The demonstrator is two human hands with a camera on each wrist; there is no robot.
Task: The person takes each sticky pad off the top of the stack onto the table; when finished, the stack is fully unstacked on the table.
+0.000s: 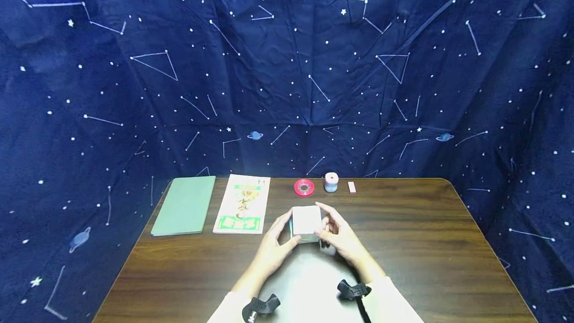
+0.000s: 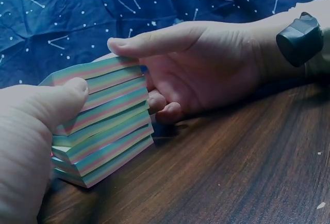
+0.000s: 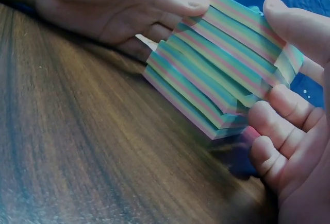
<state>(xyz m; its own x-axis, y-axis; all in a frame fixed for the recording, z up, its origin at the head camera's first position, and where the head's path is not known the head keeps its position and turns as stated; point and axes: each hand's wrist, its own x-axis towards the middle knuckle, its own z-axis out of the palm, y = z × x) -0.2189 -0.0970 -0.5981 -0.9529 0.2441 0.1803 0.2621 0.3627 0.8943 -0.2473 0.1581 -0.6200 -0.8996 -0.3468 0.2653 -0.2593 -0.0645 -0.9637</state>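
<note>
A thick block of square note paper (image 1: 307, 220), white on top and striped in several pastel colours along its sides, is held between both hands. Its layers sit slightly out of line, which shows in the left wrist view on the striped edges (image 2: 111, 116). My left hand (image 1: 274, 247) grips the left side, thumb on the near edge. My right hand (image 1: 344, 237) holds the right side between thumb and fingers; in the right wrist view its lower fingers (image 3: 268, 152) curl below the block. Under that hand is a blurred dark thing (image 3: 240, 157) whose kind I cannot tell.
Along the back of the wooden table (image 1: 426, 243) stand a red ring-shaped spool (image 1: 304, 187), a white and blue roll (image 1: 331, 182) and a small pink and white eraser-like block (image 1: 352, 187). To the left lie a printed booklet (image 1: 242, 204) and a green notebook (image 1: 184, 206).
</note>
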